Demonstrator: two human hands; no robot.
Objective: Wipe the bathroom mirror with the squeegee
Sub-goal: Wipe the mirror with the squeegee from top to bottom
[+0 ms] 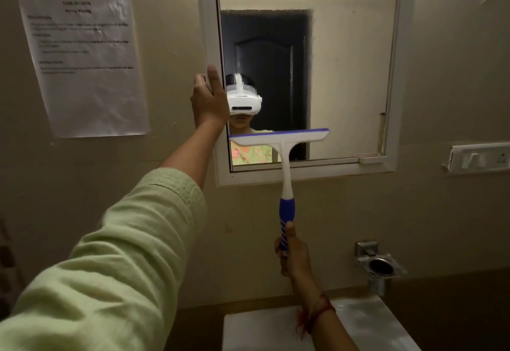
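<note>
The white-framed bathroom mirror (350, 74) hangs on the beige wall ahead. A white squeegee (281, 140) with a blue blade edge and a blue grip lies against the lower left part of the glass, its blade level and slightly tilted up to the right. My right hand (292, 256) is shut on the bottom of its blue grip, below the mirror. My left hand (208, 99) grips the left side of the mirror frame, thumb up along the edge. The glass reflects a person with a white headset and a dark door.
A printed sheet (82, 60) is taped to the wall left of the mirror. A switch plate (480, 158) sits at the right. A metal holder (379, 266) juts from the wall lower right. A white basin top (358, 326) lies below.
</note>
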